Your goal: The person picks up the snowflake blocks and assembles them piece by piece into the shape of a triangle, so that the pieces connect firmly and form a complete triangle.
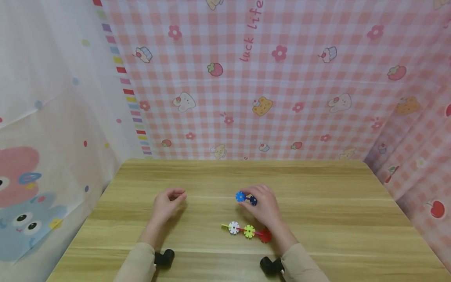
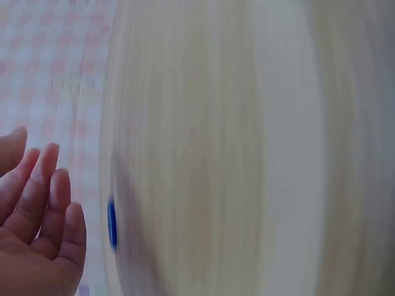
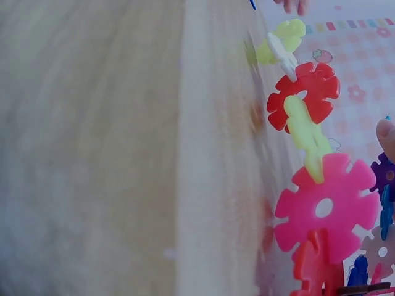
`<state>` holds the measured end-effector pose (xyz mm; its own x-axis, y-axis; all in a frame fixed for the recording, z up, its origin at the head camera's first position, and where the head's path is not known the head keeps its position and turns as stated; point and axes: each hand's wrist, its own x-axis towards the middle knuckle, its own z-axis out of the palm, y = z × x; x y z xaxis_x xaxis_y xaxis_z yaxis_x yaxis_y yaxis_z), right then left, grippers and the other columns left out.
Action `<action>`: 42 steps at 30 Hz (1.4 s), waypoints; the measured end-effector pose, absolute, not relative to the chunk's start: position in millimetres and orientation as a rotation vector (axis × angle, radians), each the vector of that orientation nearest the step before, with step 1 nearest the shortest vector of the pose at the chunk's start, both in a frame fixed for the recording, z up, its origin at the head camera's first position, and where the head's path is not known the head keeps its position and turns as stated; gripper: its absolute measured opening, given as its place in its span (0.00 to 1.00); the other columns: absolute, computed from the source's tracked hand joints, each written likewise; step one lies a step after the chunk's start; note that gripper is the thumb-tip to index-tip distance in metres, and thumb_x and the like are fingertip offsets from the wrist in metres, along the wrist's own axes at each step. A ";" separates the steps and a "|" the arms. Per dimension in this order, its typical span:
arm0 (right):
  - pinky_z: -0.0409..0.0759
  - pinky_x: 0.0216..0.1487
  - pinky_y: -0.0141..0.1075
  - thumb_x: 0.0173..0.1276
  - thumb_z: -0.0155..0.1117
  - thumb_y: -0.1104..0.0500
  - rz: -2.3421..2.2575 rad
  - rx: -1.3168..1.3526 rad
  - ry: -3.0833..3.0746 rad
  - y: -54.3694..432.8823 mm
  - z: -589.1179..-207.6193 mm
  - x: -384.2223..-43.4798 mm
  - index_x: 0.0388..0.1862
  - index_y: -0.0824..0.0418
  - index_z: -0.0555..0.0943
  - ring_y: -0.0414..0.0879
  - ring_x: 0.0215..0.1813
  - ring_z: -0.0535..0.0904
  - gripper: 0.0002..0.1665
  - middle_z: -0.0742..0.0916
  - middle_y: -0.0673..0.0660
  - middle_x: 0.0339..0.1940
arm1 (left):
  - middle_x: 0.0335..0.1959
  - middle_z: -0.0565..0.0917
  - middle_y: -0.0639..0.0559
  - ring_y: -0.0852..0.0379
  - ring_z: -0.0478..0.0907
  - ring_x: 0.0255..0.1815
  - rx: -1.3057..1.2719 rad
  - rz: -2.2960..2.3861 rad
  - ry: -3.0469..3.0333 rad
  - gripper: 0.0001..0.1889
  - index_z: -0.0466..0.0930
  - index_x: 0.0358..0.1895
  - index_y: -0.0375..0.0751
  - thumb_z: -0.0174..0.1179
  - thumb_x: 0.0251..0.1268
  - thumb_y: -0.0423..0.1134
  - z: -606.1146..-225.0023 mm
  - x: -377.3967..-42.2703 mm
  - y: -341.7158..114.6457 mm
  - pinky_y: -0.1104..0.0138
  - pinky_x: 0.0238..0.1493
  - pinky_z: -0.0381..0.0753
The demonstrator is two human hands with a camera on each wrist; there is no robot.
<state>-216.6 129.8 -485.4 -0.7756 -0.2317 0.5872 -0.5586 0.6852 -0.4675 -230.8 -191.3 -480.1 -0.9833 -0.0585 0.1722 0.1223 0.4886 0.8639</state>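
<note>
My right hand (image 1: 263,203) pinches a small linked piece of toothed plastic discs, with a bright blue disc (image 1: 240,196) and a dark blue disc (image 1: 253,200) showing. Below it on the table lies a chain of slotted discs, among them a white disc (image 1: 233,228), a yellow disc (image 1: 249,231) and a red disc (image 1: 266,235) partly behind the right wrist. The right wrist view has its large pink disc (image 3: 345,209) up close. Off to the left, my left hand (image 1: 167,204) hovers over the table, fingers loosely bent with nothing in them.
A thin blue piece (image 2: 112,223) appears edge-on beside the left fingers in the left wrist view. The wooden table (image 1: 123,211) ends at a pink checked curtain (image 1: 239,117) behind and a white curtain (image 1: 63,98) at left. Black wrist mounts (image 1: 164,258) sit at both sleeves.
</note>
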 end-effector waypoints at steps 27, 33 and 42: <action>0.76 0.55 0.48 0.51 0.82 0.56 0.920 0.587 -2.426 133.4 -482.5 -213.7 0.47 0.58 0.86 0.50 0.50 0.79 0.24 0.88 0.52 0.43 | 0.54 0.82 0.36 0.45 0.78 0.56 -0.289 -1.614 -2.783 0.25 0.79 0.57 0.26 0.72 0.58 0.35 -484.2 -203.1 -299.4 0.75 0.54 0.72; 0.76 0.55 0.48 0.50 0.82 0.57 0.929 0.589 -2.418 133.2 -482.1 -214.1 0.47 0.59 0.86 0.50 0.50 0.79 0.24 0.88 0.52 0.43 | 0.55 0.82 0.39 0.53 0.75 0.57 -0.562 -1.351 -2.822 0.23 0.82 0.54 0.32 0.74 0.54 0.35 -487.2 -196.8 -313.5 0.74 0.58 0.68; 0.75 0.56 0.49 0.51 0.82 0.57 0.936 0.592 -2.418 134.4 -483.1 -214.1 0.47 0.59 0.86 0.51 0.50 0.79 0.23 0.88 0.53 0.43 | 0.54 0.79 0.41 0.51 0.71 0.56 -0.637 -1.232 -2.852 0.23 0.85 0.50 0.36 0.77 0.48 0.37 -494.1 -195.9 -318.2 0.60 0.60 0.67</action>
